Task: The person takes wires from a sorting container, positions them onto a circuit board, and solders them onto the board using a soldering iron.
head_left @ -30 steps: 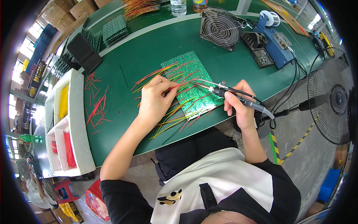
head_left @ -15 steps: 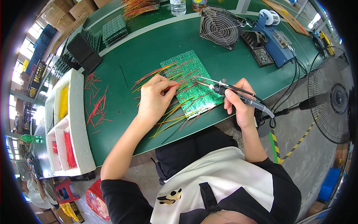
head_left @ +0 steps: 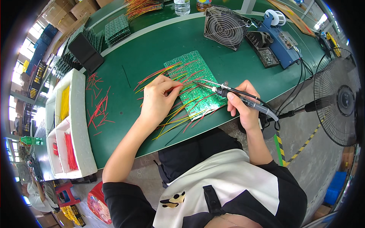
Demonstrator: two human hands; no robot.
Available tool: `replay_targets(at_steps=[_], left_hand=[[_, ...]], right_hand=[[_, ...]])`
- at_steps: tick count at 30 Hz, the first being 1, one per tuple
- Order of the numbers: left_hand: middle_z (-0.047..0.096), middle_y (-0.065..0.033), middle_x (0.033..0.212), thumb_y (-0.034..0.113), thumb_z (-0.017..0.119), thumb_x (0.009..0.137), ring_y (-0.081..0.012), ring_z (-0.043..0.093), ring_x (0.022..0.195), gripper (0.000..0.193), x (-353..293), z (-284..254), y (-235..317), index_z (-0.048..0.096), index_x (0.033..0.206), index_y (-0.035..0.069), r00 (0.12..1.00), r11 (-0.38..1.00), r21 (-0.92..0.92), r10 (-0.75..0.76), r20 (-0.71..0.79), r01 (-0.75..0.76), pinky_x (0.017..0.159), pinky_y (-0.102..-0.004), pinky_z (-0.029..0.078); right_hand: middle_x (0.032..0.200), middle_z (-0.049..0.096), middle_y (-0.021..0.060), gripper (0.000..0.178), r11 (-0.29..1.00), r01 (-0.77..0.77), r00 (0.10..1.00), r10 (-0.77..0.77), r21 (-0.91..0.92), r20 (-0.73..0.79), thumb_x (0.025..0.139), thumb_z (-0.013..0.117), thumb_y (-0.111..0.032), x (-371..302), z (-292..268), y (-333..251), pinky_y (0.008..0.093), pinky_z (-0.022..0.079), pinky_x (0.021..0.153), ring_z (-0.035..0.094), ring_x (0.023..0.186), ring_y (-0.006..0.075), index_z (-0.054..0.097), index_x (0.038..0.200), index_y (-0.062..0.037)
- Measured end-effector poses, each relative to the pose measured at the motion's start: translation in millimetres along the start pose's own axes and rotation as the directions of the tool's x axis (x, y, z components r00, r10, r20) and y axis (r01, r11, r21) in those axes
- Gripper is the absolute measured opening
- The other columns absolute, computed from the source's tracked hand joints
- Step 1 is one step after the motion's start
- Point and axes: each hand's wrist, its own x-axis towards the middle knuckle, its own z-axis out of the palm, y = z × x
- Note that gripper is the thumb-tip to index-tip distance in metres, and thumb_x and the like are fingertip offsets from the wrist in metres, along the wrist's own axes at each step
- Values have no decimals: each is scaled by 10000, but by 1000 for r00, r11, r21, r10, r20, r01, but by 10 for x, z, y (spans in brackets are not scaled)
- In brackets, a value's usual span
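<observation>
A green circuit board panel (head_left: pixel 207 99) lies on the green bench, with several red, yellow and black wires standing out from it toward the left. My left hand (head_left: pixel 159 97) is over the panel's left side, thumb and forefinger pinched on a red wire (head_left: pixel 181 85) that reaches onto the board. In my right hand (head_left: pixel 243 106) is a soldering iron (head_left: pixel 222 91) with a thin curved metal feed tube fixed along it. Its tip and the tube's end meet at the board, just right of my left fingertips. Whether the tip touches a pad is too small to tell.
Loose red wires (head_left: pixel 99 110) lie at the left beside a white foam tray (head_left: pixel 85 144) of yellow and red wires. A phone-like black stand (head_left: pixel 85 55) is behind. A square fan (head_left: pixel 224 28) and a blue solder station (head_left: pixel 279 43) stand far right; a pedestal fan (head_left: pixel 338 98) is beyond the edge.
Hardly anything differs. The soldering iron and my right hand have shifted very slightly; my left hand keeps its pinch on the red wire.
</observation>
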Motion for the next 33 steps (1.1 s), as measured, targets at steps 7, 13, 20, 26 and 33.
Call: replay_targets(at_steps=[7, 13, 20, 26, 33], left_hand=[[591, -51, 732, 41, 674, 754, -103, 530, 600, 99, 4, -9, 2, 687, 847, 11, 1000, 1000, 10, 4, 5, -5, 520, -220, 412], [597, -50, 742, 41, 675, 752, -102, 531, 601, 102, 6, -4, -21, 688, 850, 14, 1000, 1000, -6, -4, 7, 4, 523, -219, 414], [613, -53, 755, 42, 674, 753, -104, 551, 620, 106, 11, -72, -11, 694, 855, 24, 1000, 1000, 23, 19, 13, -20, 528, -230, 423], [582, -51, 668, 74, 664, 727, -197, 547, 544, 98, -27, -129, 188, 684, 822, 75, 931, 929, 156, 354, -95, -337, 467, -286, 433], [433, -15, 651, 106, 646, 692, -111, 510, 484, 289, -382, 106, 299, 623, 975, 52, 753, 732, 210, 576, 318, -648, 386, -271, 389]], right_hand=[[559, 541, 41, 193, 999, 27, 999, -26, 44, -30, 815, 638, -106, 3, -25, 21, 181, 337, 372, 465, 422, 54, 458, 771, -50], [554, 538, 43, 182, 998, 36, 998, -33, 47, -57, 819, 628, -101, 4, -16, 24, 173, 334, 372, 460, 415, 54, 461, 769, -49], [542, 526, 46, 168, 996, 77, 978, -85, -49, -191, 825, 617, -93, 44, -195, -53, 172, 323, 373, 432, 400, 51, 465, 774, -42], [599, 551, 69, 177, 980, 166, 888, -197, -111, -415, 838, 627, -106, 179, -338, -43, 187, 364, 418, 468, 438, 77, 468, 834, -29], [621, 576, 88, 170, 978, 194, 883, -207, -74, -422, 841, 620, -92, 245, -296, 0, 198, 399, 439, 509, 454, 102, 464, 850, -24]])
